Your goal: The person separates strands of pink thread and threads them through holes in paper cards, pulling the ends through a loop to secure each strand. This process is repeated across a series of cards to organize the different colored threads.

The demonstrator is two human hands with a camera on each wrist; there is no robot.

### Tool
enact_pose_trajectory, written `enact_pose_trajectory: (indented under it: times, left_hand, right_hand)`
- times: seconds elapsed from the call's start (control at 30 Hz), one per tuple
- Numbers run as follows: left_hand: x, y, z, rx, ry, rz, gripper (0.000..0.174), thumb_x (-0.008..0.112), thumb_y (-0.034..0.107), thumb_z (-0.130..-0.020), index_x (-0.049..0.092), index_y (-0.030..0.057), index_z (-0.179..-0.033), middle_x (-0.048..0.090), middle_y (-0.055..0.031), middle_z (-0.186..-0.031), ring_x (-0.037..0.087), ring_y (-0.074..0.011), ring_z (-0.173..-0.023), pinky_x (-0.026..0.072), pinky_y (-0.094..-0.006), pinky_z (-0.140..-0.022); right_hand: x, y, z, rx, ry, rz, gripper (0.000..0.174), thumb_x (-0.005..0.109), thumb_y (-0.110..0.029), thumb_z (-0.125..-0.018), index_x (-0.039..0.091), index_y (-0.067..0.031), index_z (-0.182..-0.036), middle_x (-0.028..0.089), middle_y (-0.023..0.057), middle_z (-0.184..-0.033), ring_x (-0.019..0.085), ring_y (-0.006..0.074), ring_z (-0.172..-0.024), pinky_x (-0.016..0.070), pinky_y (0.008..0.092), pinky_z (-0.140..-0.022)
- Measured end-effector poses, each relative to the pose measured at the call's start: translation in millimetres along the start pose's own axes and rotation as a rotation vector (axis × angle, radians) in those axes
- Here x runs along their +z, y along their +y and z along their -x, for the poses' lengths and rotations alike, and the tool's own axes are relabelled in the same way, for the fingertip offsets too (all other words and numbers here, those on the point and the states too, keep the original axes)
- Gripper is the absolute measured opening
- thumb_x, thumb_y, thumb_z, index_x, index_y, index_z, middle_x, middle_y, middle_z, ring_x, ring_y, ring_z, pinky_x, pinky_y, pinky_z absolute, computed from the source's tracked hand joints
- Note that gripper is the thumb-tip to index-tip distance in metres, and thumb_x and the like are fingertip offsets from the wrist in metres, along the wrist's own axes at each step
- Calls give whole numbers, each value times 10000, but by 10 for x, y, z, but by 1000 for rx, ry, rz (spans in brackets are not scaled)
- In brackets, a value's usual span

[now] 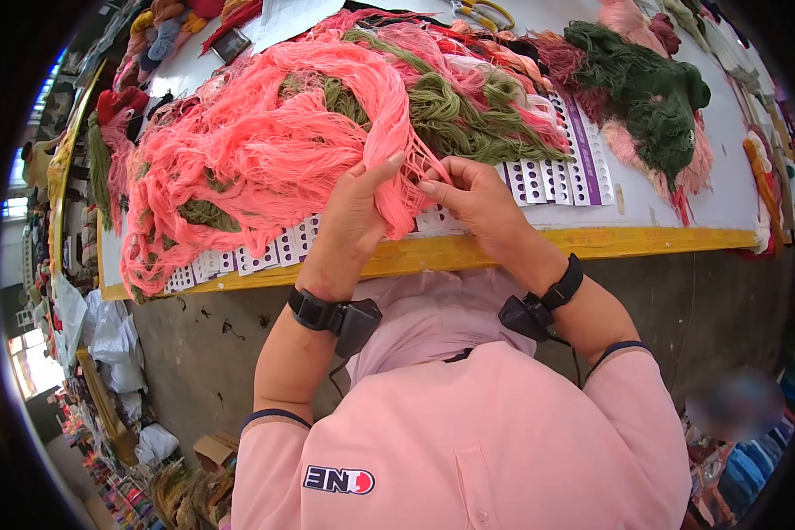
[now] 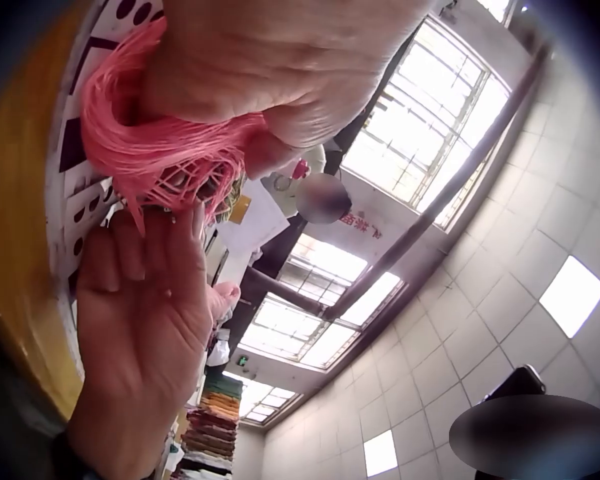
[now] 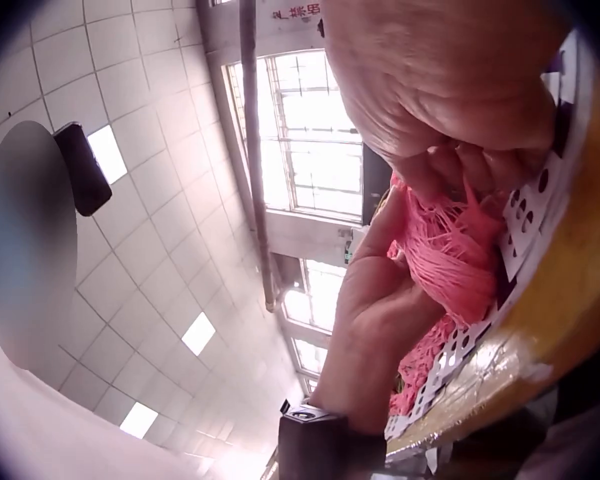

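Note:
A large tangled heap of bright pink yarn lies across the near part of the table. My left hand holds a thick hank of it close to the table's front edge, thumb on top, the strands looping down past the palm. With thumb and fingers, my right hand pinches a few strands drawn out from that hank, just to its right. In the right wrist view, the pink hank is spread between both hands. Olive green yarn lies beside and partly under the pink heap.
White punched cards with dark holes line the table's front, partly under the yarn. Dark green yarn sits over pale pink yarn at the right. Yellow-handled scissors lie at the back. The table has a yellow front edge.

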State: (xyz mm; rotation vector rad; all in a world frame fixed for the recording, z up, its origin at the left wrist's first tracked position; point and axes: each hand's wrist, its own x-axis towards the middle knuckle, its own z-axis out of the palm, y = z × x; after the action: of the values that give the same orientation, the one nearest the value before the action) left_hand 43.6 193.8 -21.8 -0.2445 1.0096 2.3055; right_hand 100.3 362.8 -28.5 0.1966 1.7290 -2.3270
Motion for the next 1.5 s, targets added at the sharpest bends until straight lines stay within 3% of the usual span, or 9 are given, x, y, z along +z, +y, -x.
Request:
enact_pose_trajectory:
  times: [0.2,0.83,1.13,1.5]
  left_hand:
    - [-30,-21,37,47,-56,-217,347,655,5,-874,558,-19,-1206,651,-101,-1098,644,-175,-988,526,-324,-881]
    - [-23,-71,38,77,-61,-286,318,672,-13,-861,569,-16,-1161,657,-90,-1044,660,-161,-923,561,-300,-804]
    - [2,-61,60,71,-79,-211,306,661,-34,-857,557,-40,-1144,669,-125,-1014,682,-190,-871,584,-313,-769]
    - [-30,-57,51,55,-95,-237,316,653,-11,-874,537,-36,-1167,658,-131,-1020,678,-190,-844,577,-318,-758]
  right_hand:
    - [-24,5,30,18,-30,-54,47,661,-101,-911,636,-61,-919,563,-60,-824,453,21,-746,386,199,-666]
    - [-95,92,14,1,-91,-149,104,560,-158,-990,608,-75,-949,569,-54,-781,390,4,-626,318,169,-549]
    - [-99,83,24,22,-77,-127,138,521,-161,-1010,617,-67,-980,616,-30,-815,448,-1,-648,354,158,-572]
    - [-103,81,20,83,-44,-182,167,495,-173,-1011,622,-73,-967,589,-47,-803,464,8,-669,385,163,-613]
